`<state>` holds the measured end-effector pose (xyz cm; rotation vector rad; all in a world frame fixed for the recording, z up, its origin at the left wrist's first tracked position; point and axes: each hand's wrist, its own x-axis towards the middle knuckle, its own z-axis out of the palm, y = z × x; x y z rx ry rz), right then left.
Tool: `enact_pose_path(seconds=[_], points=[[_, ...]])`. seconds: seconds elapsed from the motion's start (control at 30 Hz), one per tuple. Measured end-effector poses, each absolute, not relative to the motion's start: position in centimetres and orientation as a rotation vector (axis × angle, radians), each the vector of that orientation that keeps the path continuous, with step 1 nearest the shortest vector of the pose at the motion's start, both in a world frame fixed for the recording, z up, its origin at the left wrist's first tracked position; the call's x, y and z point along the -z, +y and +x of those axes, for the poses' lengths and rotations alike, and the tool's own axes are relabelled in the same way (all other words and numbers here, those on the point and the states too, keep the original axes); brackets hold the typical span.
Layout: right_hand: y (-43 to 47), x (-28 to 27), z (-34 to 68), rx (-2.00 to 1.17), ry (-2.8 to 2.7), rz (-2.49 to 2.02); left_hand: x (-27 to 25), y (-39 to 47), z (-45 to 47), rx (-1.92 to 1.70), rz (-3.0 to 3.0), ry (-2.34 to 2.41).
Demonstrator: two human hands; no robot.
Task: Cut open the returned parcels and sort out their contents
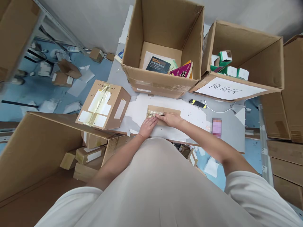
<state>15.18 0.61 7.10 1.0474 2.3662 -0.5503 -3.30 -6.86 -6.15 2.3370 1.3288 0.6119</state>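
A small flat cardboard box (175, 112) lies on the table in front of my body, with shiny tape (151, 113) across its left part. My left hand (148, 125) rests on the box's near left edge, its fingers stretched out over the tape. From the right, my right hand (171, 119) reaches over the box. Its fingers are pinched together close to the left fingertips. A small dark sliver shows at the pinch, too small to name. Behind the right hand, a yellow-and-black box cutter (197, 103) lies on the table, apart from both hands.
A taped carton (101, 104) stands left. At the back are an open carton (163, 86) holding books (158, 64) and another (262, 69) with green-and-white boxes. A large open carton (14, 148) with parcels stands near left. Brown cartons (285, 160) are stacked right. Litter covers the blue floor.
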Motion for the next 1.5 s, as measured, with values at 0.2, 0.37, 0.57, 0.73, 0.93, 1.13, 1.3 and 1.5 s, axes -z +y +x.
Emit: enact_pose_path(seconds=[0.2,0.37,0.57,0.73,0.93,1.13,1.3,1.5], points=[[-0.1,-8.1,21.7,0.425,2.243,1.1,6.1,-7.1,-3.3,-0.583,2.336,1.358],[-2.9,-9.2,27.5,0.362,2.201,1.278,6.0,-7.1,-3.3,-0.577,2.313,1.383],[-5.2,-9.5,31.1,0.403,2.204,1.442,4.9,-7.1,-3.1,-0.524,2.35,1.417],[-7.9,-6.2,32.8,1.086,2.118,2.037,2.3,-6.4,-2.6,-0.42,2.379,1.411],[-10.1,-1.9,28.7,1.966,1.623,2.448,0.4,-2.4,-1.6,-0.33,2.428,1.397],[-10.5,-1.1,27.9,2.285,1.437,2.482,0.5,-0.3,-1.1,-0.034,2.406,1.429],[-10.0,-0.8,28.8,2.327,1.471,2.404,0.5,-0.5,-1.1,-0.025,2.395,1.429],[-9.7,-0.7,29.8,2.265,1.541,2.237,0.7,-0.8,-0.8,-0.108,2.371,1.488]])
